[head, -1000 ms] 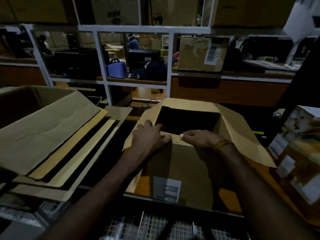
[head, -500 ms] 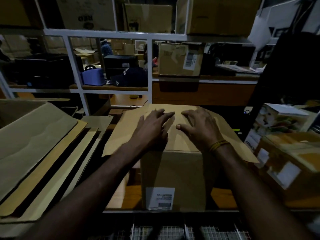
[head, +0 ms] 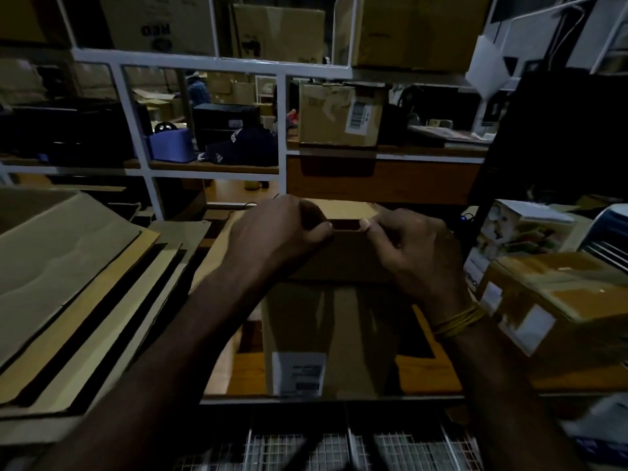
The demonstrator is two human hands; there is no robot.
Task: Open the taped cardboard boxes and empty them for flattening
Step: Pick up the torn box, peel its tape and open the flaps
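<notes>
Head view shows the cardboard box [head: 326, 334] straight ahead at 12 o'clock, with left hand [head: 272, 236] and right hand [head: 411, 253] side by side, equally near, each pinching its top flap [head: 343, 212].

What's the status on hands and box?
Left hand and right hand both gripping top flap edge of cardboard box. Box upright. Nothing blocking.

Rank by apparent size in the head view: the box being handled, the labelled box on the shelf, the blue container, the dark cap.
1. Box being handled, though nearness inflates it.
2. Labelled shelf box.
3. Dark cap and blue container: too alike to rank.
</notes>
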